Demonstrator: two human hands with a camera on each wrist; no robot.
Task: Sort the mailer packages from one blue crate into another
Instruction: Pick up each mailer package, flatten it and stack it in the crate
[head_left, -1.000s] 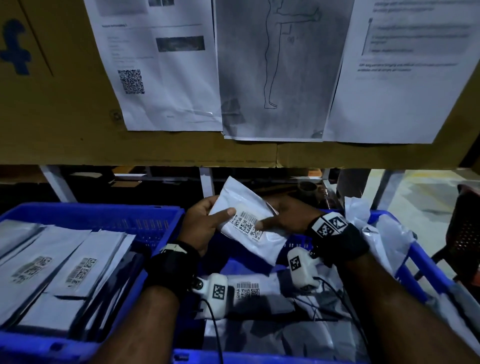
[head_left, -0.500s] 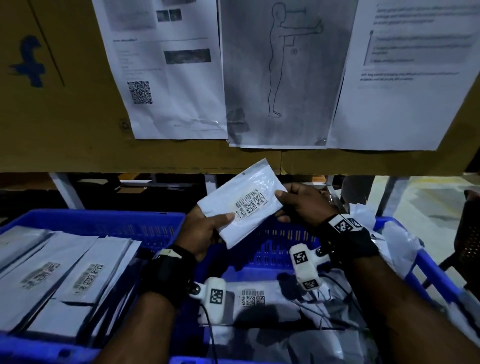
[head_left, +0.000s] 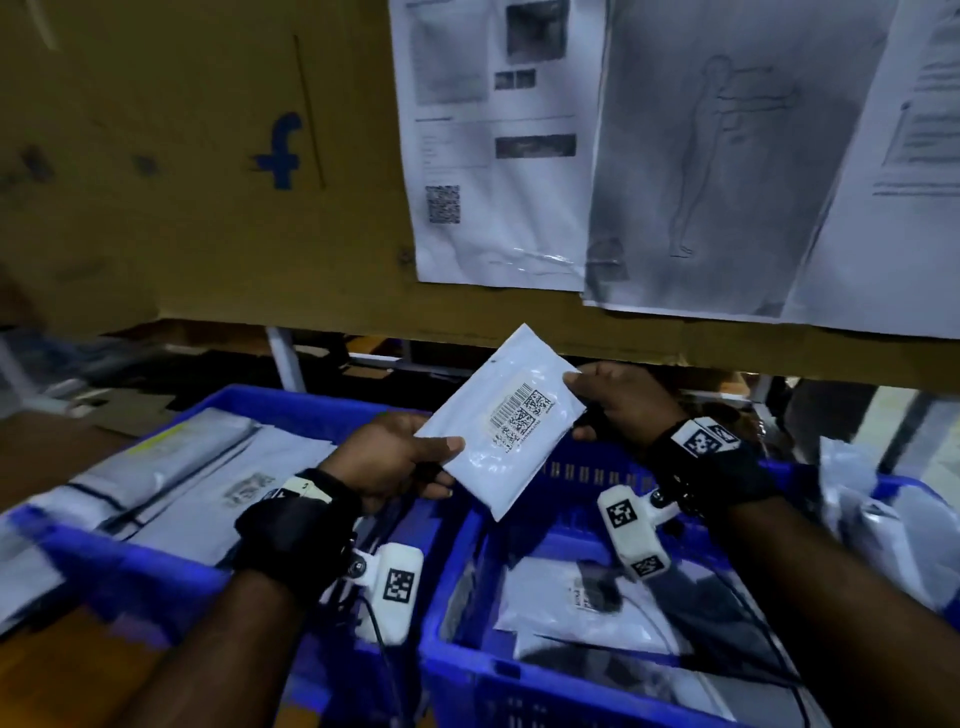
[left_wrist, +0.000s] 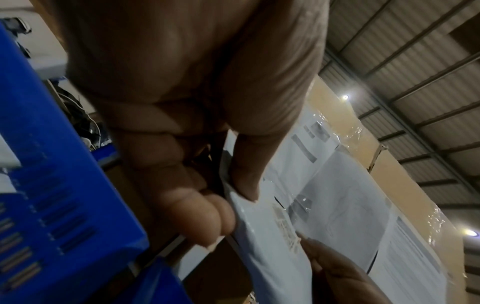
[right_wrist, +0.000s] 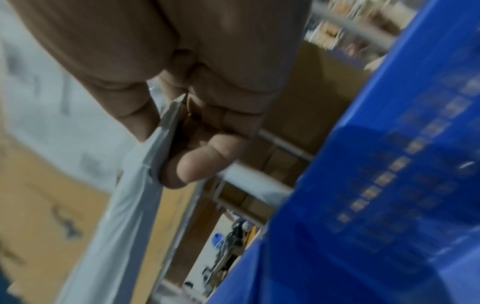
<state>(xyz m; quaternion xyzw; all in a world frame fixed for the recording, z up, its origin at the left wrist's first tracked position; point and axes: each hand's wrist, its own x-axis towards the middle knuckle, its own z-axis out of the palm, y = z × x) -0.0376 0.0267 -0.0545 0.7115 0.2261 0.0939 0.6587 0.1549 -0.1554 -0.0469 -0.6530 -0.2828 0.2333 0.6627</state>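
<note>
A small white mailer (head_left: 501, 421) with a barcode label is held up in the air over the gap between two blue crates. My left hand (head_left: 395, 460) pinches its lower left edge, thumb on top. My right hand (head_left: 618, 400) pinches its upper right edge. In the left wrist view the thumb presses the mailer (left_wrist: 262, 236) against curled fingers (left_wrist: 192, 216). In the right wrist view the mailer (right_wrist: 124, 197) is seen edge-on between thumb and fingers (right_wrist: 205, 160). The left crate (head_left: 130, 571) holds several flat grey mailers. The right crate (head_left: 467, 665) holds several loose mailers.
A cardboard panel (head_left: 182, 156) with several taped printed sheets (head_left: 498, 145) hangs just above and behind the crates. Metal shelf legs (head_left: 285, 358) stand behind the crates. More white bags (head_left: 893, 519) drape over the right crate's far right rim.
Both hands lifted the mailer out of the right crate and carried it up and leftward, turning its label toward me. My view swung to the left.
</note>
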